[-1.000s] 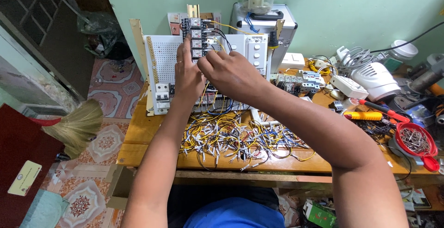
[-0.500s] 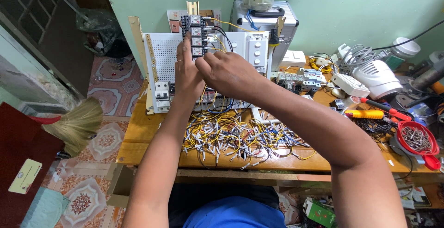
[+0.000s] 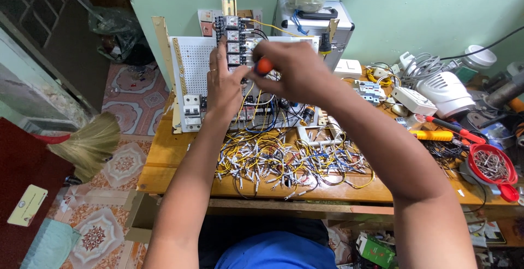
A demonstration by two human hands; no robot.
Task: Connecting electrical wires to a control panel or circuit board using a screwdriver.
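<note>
we work at a wooden worktop (image 3: 174, 162) that fills the middle of the frame, against a pale green wall. upright at its back, centre top, stands a white perforated panel (image 3: 195, 64) carrying a column of relay blocks (image 3: 232, 40) and a white circuit breaker (image 3: 191, 111). below it, in the middle, spreads a tangle of yellow, blue and black wires (image 3: 284, 162). at the right edge sit a red bowl of screws (image 3: 492, 165) and orange-handled pliers (image 3: 436, 135).

our left hand (image 3: 222, 86) lies flat and open against the panel, fingers pointing up beside the relays, steadying it and gripping nothing. our right hand (image 3: 289, 70) has its grip closed round an orange-handled screwdriver (image 3: 263, 65), tip aimed at the relays just left of it.

we judge the screwdriver light and stiff, best held at the handle; the relays' small terminals look delicate, so gentle pressure suits them.
</note>
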